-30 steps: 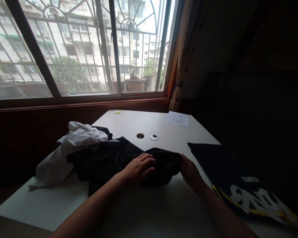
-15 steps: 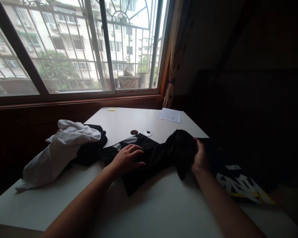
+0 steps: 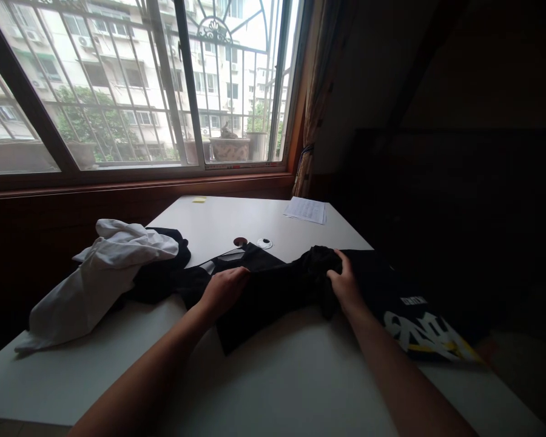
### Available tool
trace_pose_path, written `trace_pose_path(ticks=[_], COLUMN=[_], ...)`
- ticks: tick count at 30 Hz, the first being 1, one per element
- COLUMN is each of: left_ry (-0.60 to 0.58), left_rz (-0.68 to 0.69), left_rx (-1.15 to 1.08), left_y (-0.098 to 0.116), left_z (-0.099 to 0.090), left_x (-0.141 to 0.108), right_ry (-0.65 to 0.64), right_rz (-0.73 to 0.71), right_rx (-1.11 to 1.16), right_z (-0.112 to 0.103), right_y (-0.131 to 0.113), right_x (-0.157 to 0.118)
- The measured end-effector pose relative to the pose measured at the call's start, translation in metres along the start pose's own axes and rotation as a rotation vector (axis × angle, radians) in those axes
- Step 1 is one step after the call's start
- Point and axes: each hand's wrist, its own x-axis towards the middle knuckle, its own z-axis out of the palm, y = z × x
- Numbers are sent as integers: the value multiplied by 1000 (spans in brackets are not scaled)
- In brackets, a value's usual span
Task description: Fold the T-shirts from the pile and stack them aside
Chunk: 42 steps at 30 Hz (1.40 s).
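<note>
A black garment [image 3: 273, 297] lies crumpled across the middle of the white table [image 3: 273, 376]; its exact kind does not show. My left hand [image 3: 224, 291] is closed on its upper edge, near a part with light grey patches. At the bunched right end, my right hand [image 3: 344, 284] grips the cloth between thumb and fingers. Just past that hand lies a dark garment [image 3: 418, 315] with white lettering and a yellow stripe, spread toward the table's right side.
A white garment [image 3: 104, 273] is heaped over dark cloth [image 3: 159, 279] at the left. Loose papers [image 3: 306, 210] and a yellow note [image 3: 199, 199] lie at the far edge. Near the middle are a cable hole [image 3: 240, 241] and a round white cover [image 3: 264, 243]. Beyond stands a barred window [image 3: 136, 91].
My left hand has gone from spread fingers on the black garment to a closed grip on it. My right hand has shifted left, pushing the bunched end inward.
</note>
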Motion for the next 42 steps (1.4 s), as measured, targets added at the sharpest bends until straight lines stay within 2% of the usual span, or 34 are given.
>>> trace_pose_path(ticks=[5,8,11,14,17,21,28,31,34,39,42], left_ry=[241,284,218,147,100,65,8,-60,-194,-481,-620], left_rz=[-252,-413,-523,-551,-563,-581,-548,-519,-479,-388,-410], left_rx=[-218,-314,-429,-466,-442,-383,-342,-359,-426,-717,-882], left_y=[-34,-55,-70,-77,-77,-74,-73,-71,-67,-51,-41], left_z=[-24,-34,-36,-34,-30,-26,-15,-16,-21,-31,-34], left_x=[2,3,3,3,3,5,4,4,3,-1,-4], right_ry=[103,124,155,194,225,231,139,55,-47,-260,-325], right_rz=[154,164,166,198,120,-15,-46,-71,-144,-252,-269], right_rx=[127,262,358,355,321,222,-29,-148,-263,-422,-462], right_z=[-20,-30,-33,-31,-27,-24,-20,-13,-4,7,9], right_y=[-18,-14,-1,9,15,23,36,38,40,41,39], right_x=[4,10,18,24,27,27,28,26,21,9,5])
